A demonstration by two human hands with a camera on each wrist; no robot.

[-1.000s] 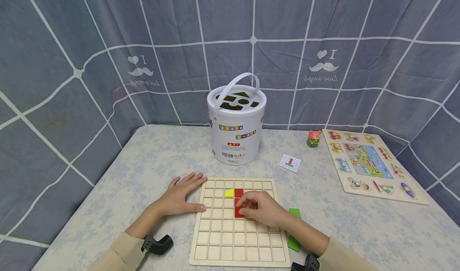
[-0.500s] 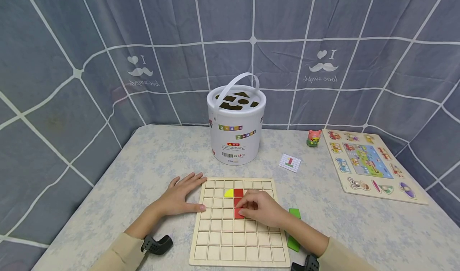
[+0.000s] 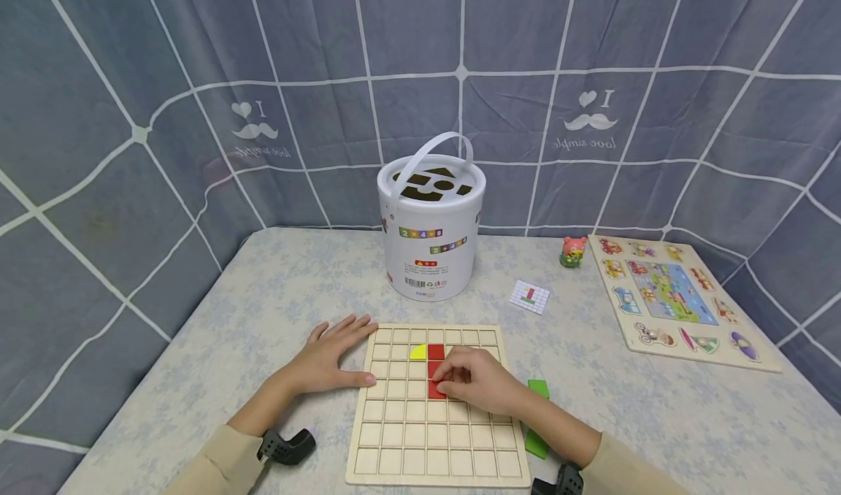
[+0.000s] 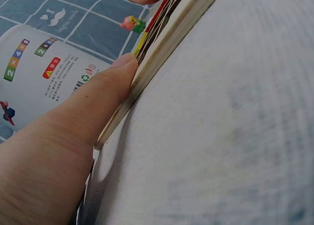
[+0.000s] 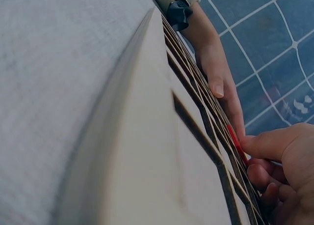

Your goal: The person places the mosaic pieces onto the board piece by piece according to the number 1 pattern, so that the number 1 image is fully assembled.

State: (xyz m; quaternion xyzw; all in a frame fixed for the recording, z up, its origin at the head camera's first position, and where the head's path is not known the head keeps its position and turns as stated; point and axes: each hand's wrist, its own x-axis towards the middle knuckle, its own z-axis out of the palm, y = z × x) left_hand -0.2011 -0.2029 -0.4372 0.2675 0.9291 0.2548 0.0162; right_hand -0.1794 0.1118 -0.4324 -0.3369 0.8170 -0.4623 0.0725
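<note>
A pale wooden grid board [image 3: 407, 436] lies on the table. Three red square tiles sit in one column of its cells, and a yellow quarter-round piece [image 3: 418, 352] lies left of the farthest one. My right hand [image 3: 482, 382] pinches the nearest red tile [image 3: 434, 390], its fingers curled over it and partly covering the column. In the right wrist view, the thumb [image 5: 270, 144] meets the red edge low at the board. My left hand [image 3: 331, 360] rests spread on the table, its thumb [image 4: 98, 99] touching the board's left edge.
Two green pieces [image 3: 536, 444] lie right of the board, partly under the right forearm. Behind stands a white bucket [image 3: 430, 261] with a shape-hole lid. A small pattern card [image 3: 529, 297], a pink-and-green toy figure [image 3: 573, 252] and a picture puzzle board [image 3: 620, 327] occupy the right side.
The nearest red tile has shifted very slightly toward the board's front edge under my right fingers. My left hand stays where it was.
</note>
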